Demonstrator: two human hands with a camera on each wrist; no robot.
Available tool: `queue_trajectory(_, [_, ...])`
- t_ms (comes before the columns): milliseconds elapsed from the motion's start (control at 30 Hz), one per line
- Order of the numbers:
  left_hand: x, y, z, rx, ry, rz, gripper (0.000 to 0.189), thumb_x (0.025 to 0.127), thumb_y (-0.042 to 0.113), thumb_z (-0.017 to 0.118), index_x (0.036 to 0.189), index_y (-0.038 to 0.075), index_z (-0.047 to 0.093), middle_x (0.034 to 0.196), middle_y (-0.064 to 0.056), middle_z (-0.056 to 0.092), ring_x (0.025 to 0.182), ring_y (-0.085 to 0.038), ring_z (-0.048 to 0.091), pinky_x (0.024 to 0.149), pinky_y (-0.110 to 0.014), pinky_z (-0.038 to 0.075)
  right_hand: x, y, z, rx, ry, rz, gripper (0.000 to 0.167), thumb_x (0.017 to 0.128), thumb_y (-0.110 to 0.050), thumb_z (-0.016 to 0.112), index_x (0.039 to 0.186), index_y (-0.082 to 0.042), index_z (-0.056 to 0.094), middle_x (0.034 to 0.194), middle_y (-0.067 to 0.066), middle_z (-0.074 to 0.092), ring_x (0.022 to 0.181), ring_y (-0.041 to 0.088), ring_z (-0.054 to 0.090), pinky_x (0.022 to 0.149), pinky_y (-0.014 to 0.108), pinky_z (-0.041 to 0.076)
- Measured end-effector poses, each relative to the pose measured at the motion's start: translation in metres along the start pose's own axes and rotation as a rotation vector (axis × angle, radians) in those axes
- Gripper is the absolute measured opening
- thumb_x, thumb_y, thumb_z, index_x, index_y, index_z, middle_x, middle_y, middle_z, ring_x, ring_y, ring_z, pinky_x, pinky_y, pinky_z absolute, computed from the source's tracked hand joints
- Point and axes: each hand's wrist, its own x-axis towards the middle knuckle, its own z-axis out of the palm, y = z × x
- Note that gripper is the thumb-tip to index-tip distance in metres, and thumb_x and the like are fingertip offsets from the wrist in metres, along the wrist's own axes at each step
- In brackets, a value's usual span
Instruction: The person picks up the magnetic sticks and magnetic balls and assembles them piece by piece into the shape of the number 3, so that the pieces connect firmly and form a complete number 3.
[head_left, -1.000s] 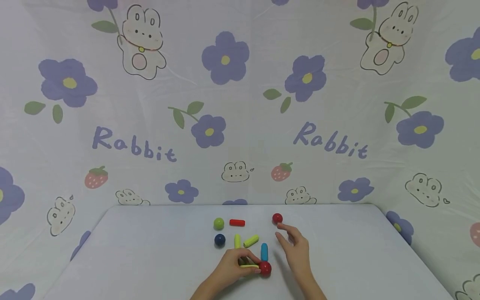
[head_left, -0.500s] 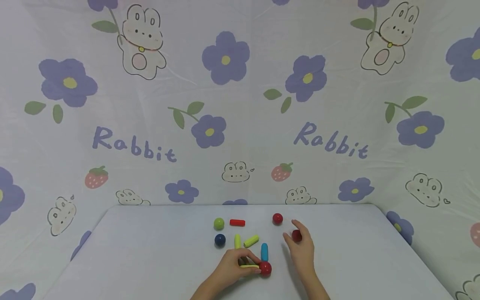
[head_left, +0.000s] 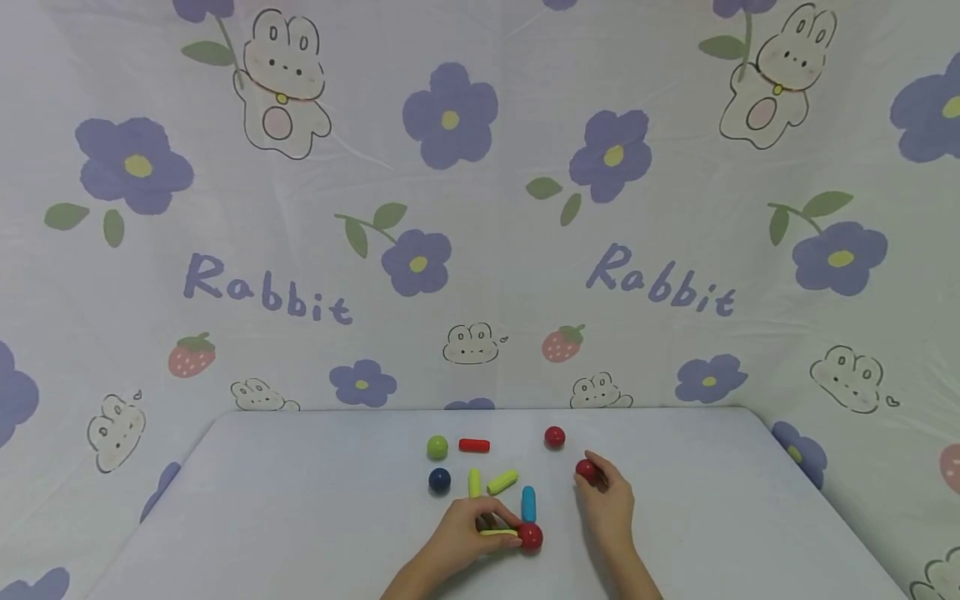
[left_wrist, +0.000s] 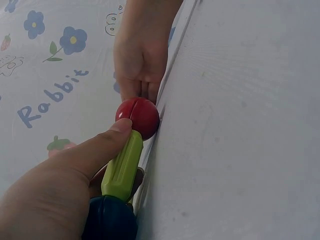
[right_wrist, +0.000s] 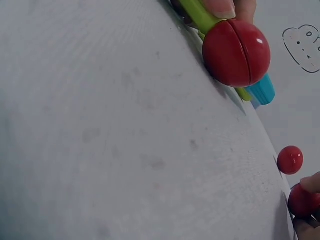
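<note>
My left hand grips a yellow-green rod low over the table. A red ball with a groove sits at the rod's right end, by my thumb tip. A dark blue ball meets the rod's other end in the left wrist view; in the head view my fingers hide it. To the right, my right hand pinches another red ball between thumb and fingers. Beyond that lies one more red ball, touched by neither hand.
On the white table lie a light green ball, a red rod, a second dark blue ball, two yellow-green rods and a blue rod. A patterned cloth hangs behind the table.
My right hand has drawn away from the far red ball, moved right, and closed its fingers on the nearer red ball. The left hand and its rod have stayed in place.
</note>
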Motion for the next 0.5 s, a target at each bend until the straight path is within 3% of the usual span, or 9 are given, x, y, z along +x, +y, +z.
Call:
queue_trajectory(300, [-0.0001, -0.0008, -0.0001, -0.005, 0.003, -0.037, 0.017, 0.072, 0.034, 0.073, 0.087, 0.028, 0.068, 0.084, 0.011, 0.063, 0.072, -0.011, 0.054, 0.065, -0.026, 0.046, -0.0016, -0.0010, 0.0032, 0.002, -0.008, -0.041, 0.035, 0.081, -0.007, 0.065, 0.116, -0.010, 0.058, 0.118, 0.011, 0.054, 0.105, 0.024, 0.053, 0.083, 0.030, 0.044])
queue_trajectory(500, [0.0005, -0.0005, 0.0000, 0.005, 0.001, -0.004, 0.018, 0.072, 0.035, 0.072, 0.088, 0.028, 0.068, 0.084, 0.011, 0.063, 0.071, -0.011, 0.055, 0.064, -0.026, 0.046, -0.0011, -0.0035, 0.0096, 0.064, -0.038, -0.039, 0.035, 0.080, -0.007, 0.066, 0.114, -0.009, 0.059, 0.116, 0.011, 0.055, 0.105, 0.022, 0.054, 0.081, 0.024, 0.044])
